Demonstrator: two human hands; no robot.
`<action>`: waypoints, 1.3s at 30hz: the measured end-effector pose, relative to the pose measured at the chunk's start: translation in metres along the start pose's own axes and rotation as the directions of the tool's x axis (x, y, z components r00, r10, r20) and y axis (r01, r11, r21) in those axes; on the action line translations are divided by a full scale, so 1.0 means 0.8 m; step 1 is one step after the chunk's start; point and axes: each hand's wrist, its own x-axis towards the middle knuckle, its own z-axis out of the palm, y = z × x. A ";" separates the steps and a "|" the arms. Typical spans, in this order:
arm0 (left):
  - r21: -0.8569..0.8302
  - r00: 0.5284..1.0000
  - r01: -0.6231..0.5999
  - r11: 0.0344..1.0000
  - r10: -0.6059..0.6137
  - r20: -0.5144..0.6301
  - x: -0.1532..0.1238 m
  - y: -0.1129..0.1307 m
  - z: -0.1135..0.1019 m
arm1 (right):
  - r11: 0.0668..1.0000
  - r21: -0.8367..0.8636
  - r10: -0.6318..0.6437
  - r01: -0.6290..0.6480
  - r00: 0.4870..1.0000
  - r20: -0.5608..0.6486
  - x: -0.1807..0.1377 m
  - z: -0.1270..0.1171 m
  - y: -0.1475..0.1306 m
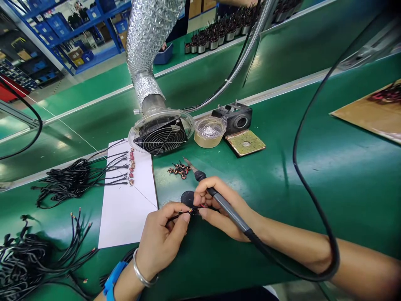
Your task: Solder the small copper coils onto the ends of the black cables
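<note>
My left hand (165, 234) pinches the end of a black cable (176, 216), whose thin coloured wires show at the fingertips. In my right hand (230, 209) lies a soldering iron (228, 207), its tip pointing up and left, away from the wires. The thumb and finger of that same hand pinch a small reddish part (203, 205) against the wire ends; its kind is mostly hidden. A round black piece (187, 198) sits just behind the fingertips. Beyond the iron's tip is a little pile of small black-and-red wire parts (179, 170).
A fume extractor (163, 138) hangs over the bench. Behind stand a tub of shiny solder scrap (209, 133), an iron holder (234, 119) and a sponge (247, 143). Finished-looking cables (70, 179) reach onto white paper (125, 213); more black cables (26, 259) lie left. The iron's cord (300, 175) loops right.
</note>
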 end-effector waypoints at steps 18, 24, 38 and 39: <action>0.392 0.894 -0.418 0.819 0.448 0.015 -0.005 0.004 0.002 | 0.975 -0.218 -0.032 0.044 0.998 0.056 0.001 -0.009 -0.022; 0.449 0.901 -0.406 0.796 0.431 0.052 -0.007 0.003 0.003 | 0.962 -0.257 -0.074 0.096 0.993 0.095 0.000 -0.010 -0.022; 0.432 0.891 -0.411 0.803 0.455 0.001 -0.007 0.003 0.003 | 0.978 -0.182 0.135 -0.104 0.976 0.168 -0.001 -0.016 -0.024; 0.436 0.888 -0.415 0.798 0.461 0.001 -0.007 0.003 0.003 | 0.979 -0.169 0.140 -0.112 0.976 0.169 -0.002 -0.015 -0.024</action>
